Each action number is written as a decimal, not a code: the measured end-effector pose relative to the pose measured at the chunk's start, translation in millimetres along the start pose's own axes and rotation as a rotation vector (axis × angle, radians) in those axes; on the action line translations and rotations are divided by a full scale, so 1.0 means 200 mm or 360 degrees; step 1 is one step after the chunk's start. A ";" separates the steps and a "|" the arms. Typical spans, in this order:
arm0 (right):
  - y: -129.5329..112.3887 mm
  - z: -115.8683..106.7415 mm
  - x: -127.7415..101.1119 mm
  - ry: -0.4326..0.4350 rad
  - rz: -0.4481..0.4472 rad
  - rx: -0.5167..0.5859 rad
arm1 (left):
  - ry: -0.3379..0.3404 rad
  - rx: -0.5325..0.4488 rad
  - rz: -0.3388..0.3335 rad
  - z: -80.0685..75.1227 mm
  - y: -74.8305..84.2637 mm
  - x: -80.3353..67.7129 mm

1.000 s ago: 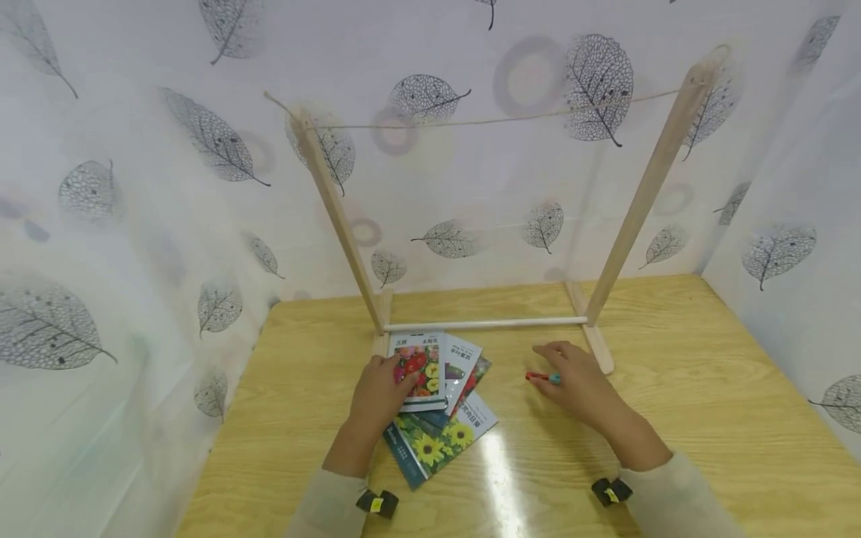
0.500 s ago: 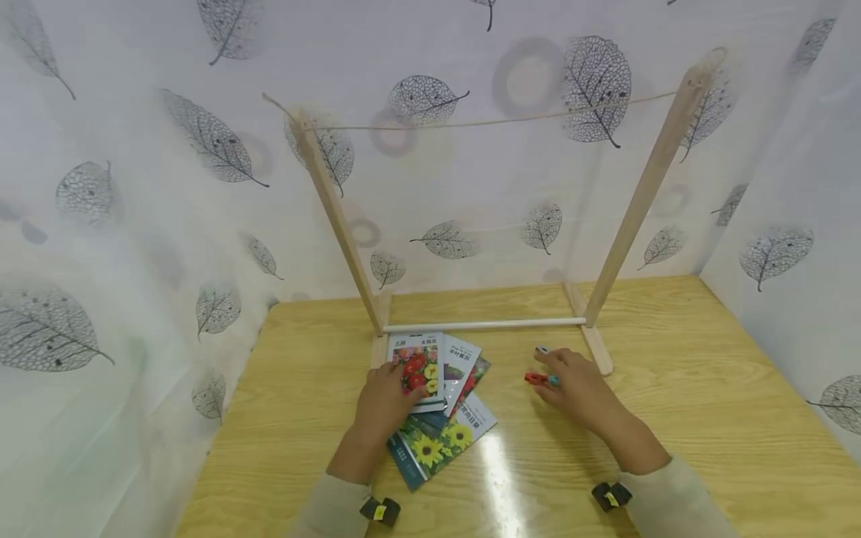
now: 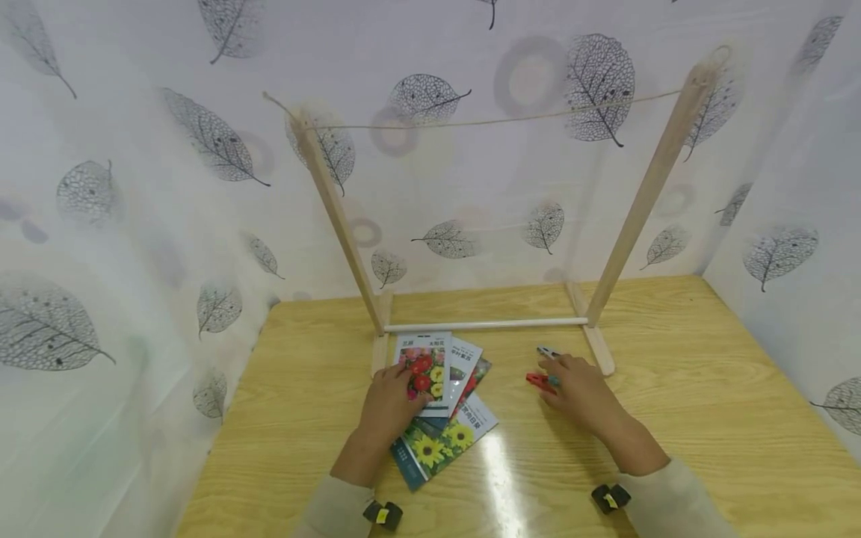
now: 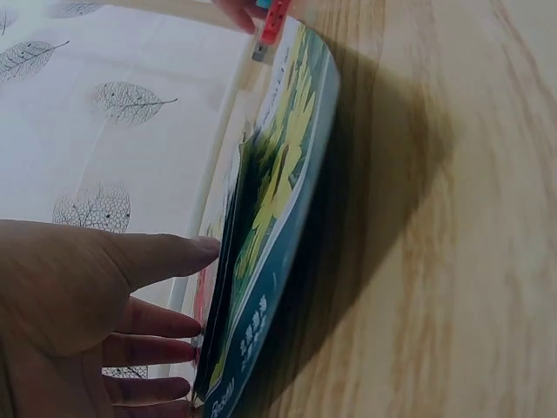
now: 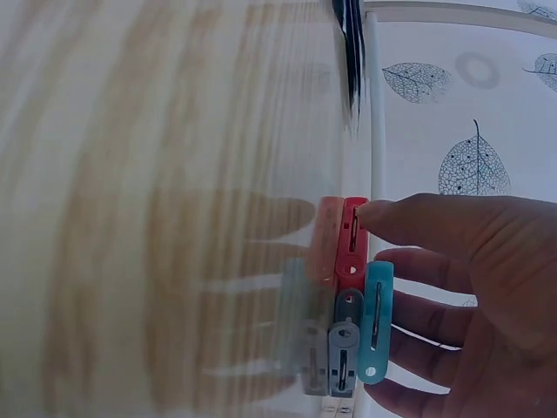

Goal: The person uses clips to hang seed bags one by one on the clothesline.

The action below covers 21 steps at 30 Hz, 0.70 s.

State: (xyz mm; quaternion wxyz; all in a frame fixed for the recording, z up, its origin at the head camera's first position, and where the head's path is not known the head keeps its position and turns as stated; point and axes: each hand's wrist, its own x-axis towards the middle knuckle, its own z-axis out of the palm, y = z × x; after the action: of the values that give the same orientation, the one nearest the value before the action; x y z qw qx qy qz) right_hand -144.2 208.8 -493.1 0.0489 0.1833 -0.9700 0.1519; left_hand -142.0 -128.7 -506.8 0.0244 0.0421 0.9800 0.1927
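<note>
A seed packet with red and yellow flowers (image 3: 437, 376) lies on top of an overlapping pile of packets, with a sunflower packet (image 3: 447, 448) lowest and nearest. My left hand (image 3: 389, 407) rests fingers and thumb on the top packet's left side. My right hand (image 3: 580, 392) is low over several small clothespins on the table. In the right wrist view its thumb touches the red clothespin (image 5: 352, 248), and its fingers lie behind the teal clothespin (image 5: 376, 322) and the grey clothespins (image 5: 344, 357). From the head view the hand covers part of this cluster.
A wooden frame stands behind the hands, with a left post (image 3: 339, 224), a right post (image 3: 649, 194) and a white bottom rod (image 3: 487, 324). A thin string (image 3: 471, 123) runs between the post tops. Leaf-patterned cloth surrounds the wooden table (image 3: 269, 418) at the back and sides.
The left hand and the top packet have shifted slightly to the right. The right hand's fingers have come down over the clothespins, and the red one has turned; a grey one now shows beyond the fingers.
</note>
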 end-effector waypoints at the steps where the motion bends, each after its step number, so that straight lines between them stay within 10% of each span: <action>1: 0.00 0.00 0.00 -0.0006 0.0005 -0.0005 | 0.0007 -0.0001 -0.0001 0.00 0.00 0.00; 21: 0.03 0.02 -0.01 -0.0068 0.0092 0.0097 | 0.0133 -0.0218 -0.0113 0.02 0.07 -0.01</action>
State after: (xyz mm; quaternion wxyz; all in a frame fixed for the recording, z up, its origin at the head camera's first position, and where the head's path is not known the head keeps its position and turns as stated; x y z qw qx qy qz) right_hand -145.7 214.1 -498.6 0.0181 0.1598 -0.9707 0.1787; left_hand -139.2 -113.8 -504.3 -0.0070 -0.0024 0.9656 0.2598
